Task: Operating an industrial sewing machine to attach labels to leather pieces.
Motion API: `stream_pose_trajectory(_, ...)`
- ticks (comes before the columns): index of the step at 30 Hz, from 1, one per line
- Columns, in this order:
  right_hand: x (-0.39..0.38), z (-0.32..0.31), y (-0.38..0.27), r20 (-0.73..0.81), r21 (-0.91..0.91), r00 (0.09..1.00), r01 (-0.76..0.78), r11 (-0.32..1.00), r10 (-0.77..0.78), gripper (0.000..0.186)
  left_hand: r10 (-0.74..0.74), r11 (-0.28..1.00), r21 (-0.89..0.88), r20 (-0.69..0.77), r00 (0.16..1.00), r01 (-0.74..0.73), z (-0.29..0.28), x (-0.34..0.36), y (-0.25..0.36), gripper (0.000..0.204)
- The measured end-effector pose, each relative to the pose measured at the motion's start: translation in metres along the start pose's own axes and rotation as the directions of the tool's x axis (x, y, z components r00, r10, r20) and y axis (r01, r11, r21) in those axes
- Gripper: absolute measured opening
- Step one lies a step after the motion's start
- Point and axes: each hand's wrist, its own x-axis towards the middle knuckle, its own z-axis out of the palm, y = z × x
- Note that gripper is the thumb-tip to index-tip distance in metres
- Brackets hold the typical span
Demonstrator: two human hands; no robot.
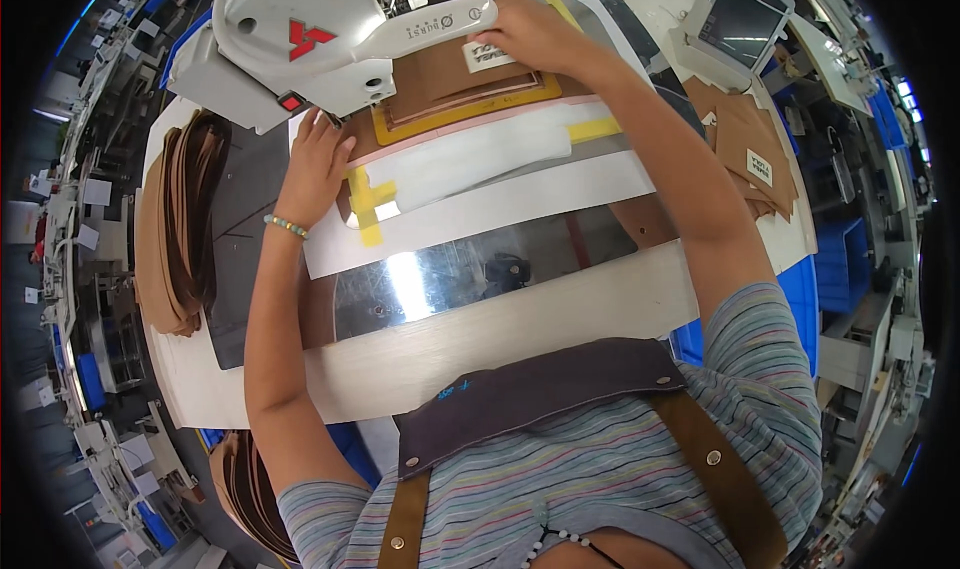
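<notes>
My left hand, in a beaded bracelet, rests at the left front of a yellow-edged frame, beside the white sewing machine head. Its fingers are stretched out and hold nothing. My right hand reaches over the far right of a brown sheet-like piece. Thumb and forefinger are apart, beside the rounded end of the machine's white arm. The thumb touches a white printed label on the brown piece. The other fingertips are hidden.
Stacked brown pieces stand at the left. More labelled brown pieces lie at the right, below a screen. In front of the frame are a white sheet with yellow tape and a shiny metal plate.
</notes>
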Motion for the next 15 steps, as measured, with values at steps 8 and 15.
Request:
stream_pose_trajectory(8,0.027,0.047,-0.019,0.111,-0.002,0.992,0.064,0.998,-0.063,0.01,-0.02,0.999,-0.042,0.095,0.995,0.025,0.007,0.023,0.001,0.043)
stream_pose_trajectory(15,-0.007,0.071,-0.045,0.076,0.117,0.982,0.166,0.979,-0.175,0.029,-0.024,0.994,-0.109,0.033,0.999,0.028,0.032,0.034,-0.019,0.043)
